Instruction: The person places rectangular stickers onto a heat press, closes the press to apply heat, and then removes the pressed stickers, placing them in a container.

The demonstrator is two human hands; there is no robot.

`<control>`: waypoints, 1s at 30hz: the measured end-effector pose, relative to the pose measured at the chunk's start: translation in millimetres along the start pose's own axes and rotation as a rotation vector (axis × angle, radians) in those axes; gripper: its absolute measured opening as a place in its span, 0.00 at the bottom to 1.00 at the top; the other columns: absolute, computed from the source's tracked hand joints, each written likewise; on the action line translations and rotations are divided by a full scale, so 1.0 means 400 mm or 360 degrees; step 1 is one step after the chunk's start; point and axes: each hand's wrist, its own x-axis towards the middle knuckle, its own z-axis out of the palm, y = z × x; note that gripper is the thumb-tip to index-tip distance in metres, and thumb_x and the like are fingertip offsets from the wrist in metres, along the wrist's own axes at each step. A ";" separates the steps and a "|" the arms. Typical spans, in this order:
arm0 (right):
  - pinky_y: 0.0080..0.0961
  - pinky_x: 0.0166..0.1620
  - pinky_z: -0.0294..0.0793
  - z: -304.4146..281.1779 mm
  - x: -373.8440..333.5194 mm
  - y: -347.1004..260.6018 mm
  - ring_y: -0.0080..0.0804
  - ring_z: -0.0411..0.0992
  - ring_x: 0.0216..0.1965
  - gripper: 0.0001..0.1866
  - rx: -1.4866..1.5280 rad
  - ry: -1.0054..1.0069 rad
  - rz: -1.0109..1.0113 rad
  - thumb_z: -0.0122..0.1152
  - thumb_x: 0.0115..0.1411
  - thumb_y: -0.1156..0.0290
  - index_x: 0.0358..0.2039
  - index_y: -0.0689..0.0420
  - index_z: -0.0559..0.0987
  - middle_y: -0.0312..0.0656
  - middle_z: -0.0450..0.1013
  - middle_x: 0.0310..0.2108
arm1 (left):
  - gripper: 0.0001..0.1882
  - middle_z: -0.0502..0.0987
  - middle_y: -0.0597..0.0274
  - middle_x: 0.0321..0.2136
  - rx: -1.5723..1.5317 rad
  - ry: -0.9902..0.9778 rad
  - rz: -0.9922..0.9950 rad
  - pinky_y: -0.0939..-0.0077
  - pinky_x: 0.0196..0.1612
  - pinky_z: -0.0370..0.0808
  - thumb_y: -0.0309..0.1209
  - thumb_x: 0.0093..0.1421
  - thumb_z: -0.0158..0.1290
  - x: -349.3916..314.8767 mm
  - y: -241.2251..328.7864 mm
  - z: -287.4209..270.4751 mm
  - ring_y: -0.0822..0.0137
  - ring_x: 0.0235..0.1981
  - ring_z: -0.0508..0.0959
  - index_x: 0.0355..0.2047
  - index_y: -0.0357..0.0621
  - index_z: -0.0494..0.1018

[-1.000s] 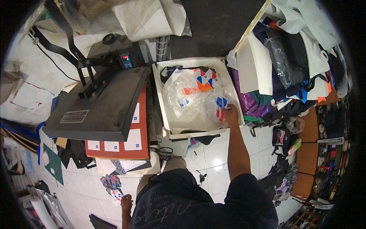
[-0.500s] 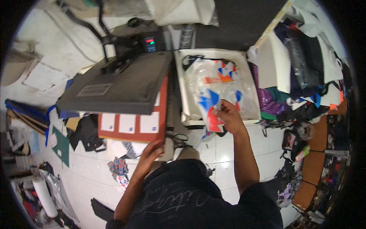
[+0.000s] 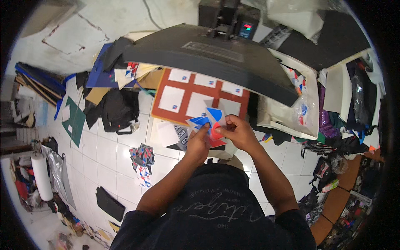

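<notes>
Over the red-brown pad (image 3: 191,88) of the heat press (image 3: 250,66), near edge: blue-and-red printed sheet (image 3: 214,117) | left hand (image 3: 197,146) and right hand (image 3: 240,133) both pinched closed on it | step (judged): parting or straightening it | next move likely calls for steady fingertip grip.

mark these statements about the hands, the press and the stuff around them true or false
1. The left hand and right hand both hold blue-and-red printed pieces. True.
2. The black press plate is shut flat on the red pad. False: it is raised, leaving much of the pad in view.
3. White squares lie on the red pad. True.
4. The white tray is left of the black press plate. False: it is to the right.
5. A green sheet lies on the tiled floor. True.
</notes>
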 end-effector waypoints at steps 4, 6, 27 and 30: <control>0.27 0.38 0.73 0.122 0.054 -0.037 0.27 0.75 0.32 0.15 0.0119 0.0090 -0.0010 0.64 0.60 0.62 0.40 0.60 0.77 0.42 0.78 0.33 | 0.07 0.77 0.66 0.34 0.0125 -0.0009 0.0028 0.72 0.37 0.75 0.31 0.63 0.52 0.032 0.068 -0.111 0.70 0.33 0.77 0.41 0.47 0.72; 0.28 0.40 0.73 0.146 0.100 -0.063 0.28 0.76 0.35 0.14 0.0050 0.0034 0.0052 0.61 0.62 0.62 0.40 0.60 0.77 0.43 0.78 0.34 | 0.06 0.77 0.67 0.33 0.0310 -0.0027 0.0101 0.74 0.35 0.74 0.31 0.64 0.52 0.050 0.104 -0.187 0.71 0.31 0.77 0.40 0.47 0.72; 0.31 0.45 0.75 0.317 0.475 -0.102 0.38 0.78 0.43 0.15 -0.0613 -0.0074 0.0071 0.65 0.56 0.64 0.41 0.58 0.80 0.46 0.79 0.39 | 0.42 0.78 0.35 0.40 0.2532 -0.0657 0.0303 0.54 0.42 0.76 0.23 0.56 0.51 0.189 0.419 -0.417 0.41 0.37 0.80 0.69 0.56 0.49; 0.31 0.45 0.76 0.319 0.469 -0.098 0.37 0.78 0.43 0.16 -0.0565 -0.0010 0.0096 0.65 0.56 0.63 0.42 0.58 0.80 0.46 0.79 0.40 | 0.44 0.78 0.35 0.38 0.2622 -0.0639 0.0214 0.54 0.41 0.77 0.23 0.56 0.53 0.206 0.433 -0.404 0.41 0.36 0.81 0.70 0.60 0.47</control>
